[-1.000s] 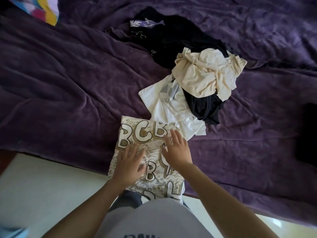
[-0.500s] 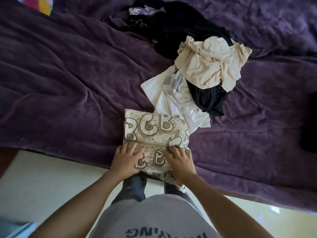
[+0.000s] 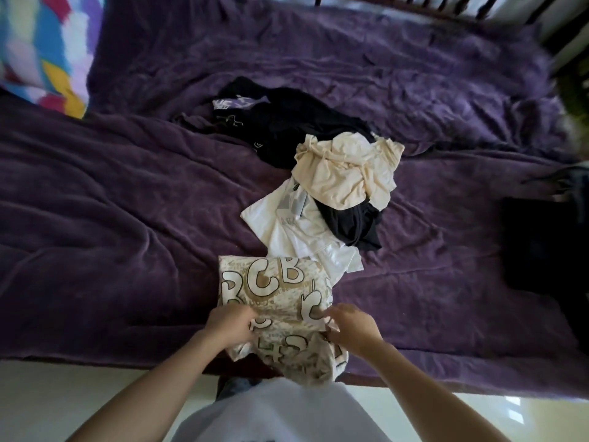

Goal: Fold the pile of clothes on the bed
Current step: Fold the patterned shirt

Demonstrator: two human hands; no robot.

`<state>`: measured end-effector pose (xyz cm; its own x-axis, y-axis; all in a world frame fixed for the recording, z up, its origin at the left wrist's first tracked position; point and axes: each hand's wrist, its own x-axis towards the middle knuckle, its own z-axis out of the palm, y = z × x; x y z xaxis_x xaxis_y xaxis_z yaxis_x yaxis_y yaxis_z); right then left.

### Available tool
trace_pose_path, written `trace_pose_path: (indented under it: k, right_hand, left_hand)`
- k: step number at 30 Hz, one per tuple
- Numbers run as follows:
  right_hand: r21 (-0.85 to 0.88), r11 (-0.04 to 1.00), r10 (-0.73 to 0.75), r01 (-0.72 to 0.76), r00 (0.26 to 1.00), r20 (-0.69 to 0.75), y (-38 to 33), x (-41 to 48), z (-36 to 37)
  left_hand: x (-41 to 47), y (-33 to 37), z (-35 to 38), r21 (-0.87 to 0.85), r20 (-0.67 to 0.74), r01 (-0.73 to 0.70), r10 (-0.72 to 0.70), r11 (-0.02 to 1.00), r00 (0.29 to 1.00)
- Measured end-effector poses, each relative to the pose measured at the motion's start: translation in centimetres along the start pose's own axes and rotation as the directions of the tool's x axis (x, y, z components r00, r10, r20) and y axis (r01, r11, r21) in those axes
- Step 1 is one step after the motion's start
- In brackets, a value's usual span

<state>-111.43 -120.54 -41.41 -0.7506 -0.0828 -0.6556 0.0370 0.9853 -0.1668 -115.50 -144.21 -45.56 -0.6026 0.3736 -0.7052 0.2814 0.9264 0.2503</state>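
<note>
The left hand [image 3: 228, 327] and right hand [image 3: 350, 327] each clutch the lettered beige shirt [image 3: 274, 288], one at either side. Their fingers curl into the cloth, with the fingertips buried in folds and hard to make out. The hands sit apart, forearms reaching in from below. The shirt lies at the near edge of the purple blanket [image 3: 95, 218], its lower end drooping over the side. Just beyond it lies the unfolded pile: a white top [image 3: 287, 231], a cream garment [image 3: 347, 173] and black pieces [image 3: 287, 122]. A dark shape [image 3: 541, 244] at the right is too blurred to identify.
</note>
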Motion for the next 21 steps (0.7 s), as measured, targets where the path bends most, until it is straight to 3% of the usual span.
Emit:
trace_pose_path:
  k: [4,10,12,15,18,21]
  right_hand:
    - [-0.108,0.989,-0.086,0.099,0.99,0.114,-1.8,-0.4,3.5]
    - [-0.162,0.986,-0.025,0.039,0.996,0.087,-2.6,0.6,5.7]
    - [-0.086,0.996,-0.004,0.013,0.994,0.107,-2.2,1.4,4.6]
    - [-0.056,0.998,0.031,-0.025,0.994,0.104,-2.2,2.0,2.5]
    - [-0.064,0.998,0.015,-0.013,0.999,0.041,-2.3,1.5,1.2]
    - [-0.035,0.999,0.001,-0.003,0.998,-0.056,-2.1,0.8,0.2]
  left_hand:
    - [0.3,-0.1,0.4,-0.102,-0.03,0.037,-0.04,0.994,0.999]
    - [-1.7,-0.9,4.5,0.12,0.038,-0.057,0.053,0.991,0.998]
    - [-1.8,-1.1,4.9,0.059,-0.004,-0.029,0.029,0.998,1.0]
    - [-0.9,-0.6,3.1,-0.012,0.04,-0.004,0.004,1.0,0.999]
    - [-0.3,-0.4,1.0,-0.103,0.087,0.039,-0.03,0.994,0.996]
    - [-0.1,-0.4,-0.7,-0.18,0.005,0.059,-0.059,0.982,0.998]
